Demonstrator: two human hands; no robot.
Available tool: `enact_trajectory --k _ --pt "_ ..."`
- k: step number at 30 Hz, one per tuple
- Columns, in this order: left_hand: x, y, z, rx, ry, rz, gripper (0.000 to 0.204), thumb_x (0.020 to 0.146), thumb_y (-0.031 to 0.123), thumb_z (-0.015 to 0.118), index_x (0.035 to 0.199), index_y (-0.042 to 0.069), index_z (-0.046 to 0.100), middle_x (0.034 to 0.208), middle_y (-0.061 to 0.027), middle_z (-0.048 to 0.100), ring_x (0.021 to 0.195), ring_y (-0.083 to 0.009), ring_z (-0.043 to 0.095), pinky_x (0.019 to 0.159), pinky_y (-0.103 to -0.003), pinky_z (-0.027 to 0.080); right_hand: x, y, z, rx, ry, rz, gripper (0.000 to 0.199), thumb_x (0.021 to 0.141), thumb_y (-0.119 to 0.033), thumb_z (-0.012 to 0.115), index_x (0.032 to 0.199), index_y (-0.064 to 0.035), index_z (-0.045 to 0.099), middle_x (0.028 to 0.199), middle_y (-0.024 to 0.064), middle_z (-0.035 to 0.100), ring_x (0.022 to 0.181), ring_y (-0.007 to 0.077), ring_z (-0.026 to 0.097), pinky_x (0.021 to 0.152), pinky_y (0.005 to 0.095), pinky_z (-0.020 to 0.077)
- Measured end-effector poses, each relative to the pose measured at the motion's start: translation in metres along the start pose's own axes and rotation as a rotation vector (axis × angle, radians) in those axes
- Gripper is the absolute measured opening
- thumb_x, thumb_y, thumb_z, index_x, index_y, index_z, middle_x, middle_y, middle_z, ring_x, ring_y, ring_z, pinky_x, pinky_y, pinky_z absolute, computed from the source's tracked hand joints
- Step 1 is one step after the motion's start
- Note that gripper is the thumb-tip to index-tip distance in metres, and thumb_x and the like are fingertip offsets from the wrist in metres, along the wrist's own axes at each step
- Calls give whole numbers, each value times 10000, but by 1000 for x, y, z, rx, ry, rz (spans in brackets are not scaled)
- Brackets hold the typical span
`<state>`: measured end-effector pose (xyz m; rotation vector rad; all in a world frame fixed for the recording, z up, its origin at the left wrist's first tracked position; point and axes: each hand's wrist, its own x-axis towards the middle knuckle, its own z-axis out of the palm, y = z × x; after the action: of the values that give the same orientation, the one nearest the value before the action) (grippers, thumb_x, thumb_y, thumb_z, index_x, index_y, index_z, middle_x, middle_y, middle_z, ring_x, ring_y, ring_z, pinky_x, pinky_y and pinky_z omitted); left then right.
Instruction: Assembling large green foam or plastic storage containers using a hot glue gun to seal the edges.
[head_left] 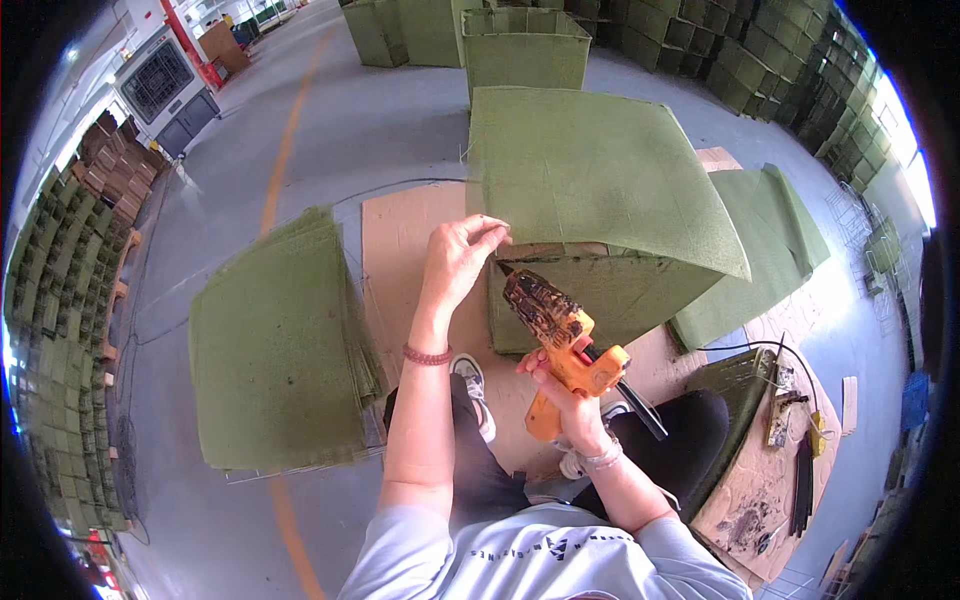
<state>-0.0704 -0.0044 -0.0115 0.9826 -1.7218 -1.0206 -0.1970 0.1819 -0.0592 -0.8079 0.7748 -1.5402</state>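
Along the far left, rows of green boxes (65, 350) are stacked high, with brown cartons (115, 175) behind them and a white cabinet (165, 85) with a dark panel beyond. An orange line (288, 135) runs over the grey floor (235, 185), passing under a pile of green sheets (280, 350) that lies to the person's left. Next comes a flat piece of cardboard (400, 225) on the floor, and above it the left hand (465, 250), thumb and fingers drawn together at the near left corner of a large green box (590, 290); whether they grip the edge of its top panel (590, 160) cannot be told. That box stands in front of the person, its top panel jutting past the near side, with a brown strip showing under the panel's edge. Just below the left fingertips is the dark nozzle of an orange glue gun (565, 340), its front smeared black; the right hand (570, 405) is wrapped around its handle, and a black stick (645, 410) protrudes from the rear. Further right, a loose green sheet (755, 255) lies beside the box, and nearer the person a cardboard-covered stand (765, 465) carries black sticks (802, 485) and a yellow tool (818, 435).
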Motion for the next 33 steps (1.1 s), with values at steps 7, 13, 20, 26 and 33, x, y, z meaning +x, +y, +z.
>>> enact_trajectory --k 7,13,20,26,33 --pt "-1 2 0 22 4 -6 196 857 171 632 914 -9 683 803 -41 687 760 -68 586 713 -233 453 0 -1 1 -47 6 3 166 858 -25 583 989 -32 482 937 67 561 928 170 551 869 318 424" --pt "-1 -3 -7 -21 1 2 192 856 171 631 913 -5 684 799 -37 685 750 -62 579 696 -227 447 0 -3 5 -93 56 4 134 847 -32 599 941 -41 504 921 52 552 909 172 555 845 331 437" --pt "-1 1 -13 -1 37 19 219 844 206 622 900 4 683 741 -45 686 676 -75 572 645 -247 448 0 -3 9 -74 60 -30 122 848 -19 594 922 -45 501 905 38 526 898 183 550 839 346 442" --pt "0 3 -18 -9 15 -12 165 854 148 625 902 0 681 788 -23 682 740 -55 573 682 -218 440 -1 -4 9 -57 69 -42 119 859 -12 581 917 -50 485 907 41 515 893 184 542 840 355 442" --pt "1 1 -23 9 18 -12 168 858 149 625 903 -4 679 787 -29 682 755 -55 579 702 -216 447 -3 -6 12 -75 87 -39 115 863 -15 574 913 -55 478 911 42 513 897 185 544 845 353 438"
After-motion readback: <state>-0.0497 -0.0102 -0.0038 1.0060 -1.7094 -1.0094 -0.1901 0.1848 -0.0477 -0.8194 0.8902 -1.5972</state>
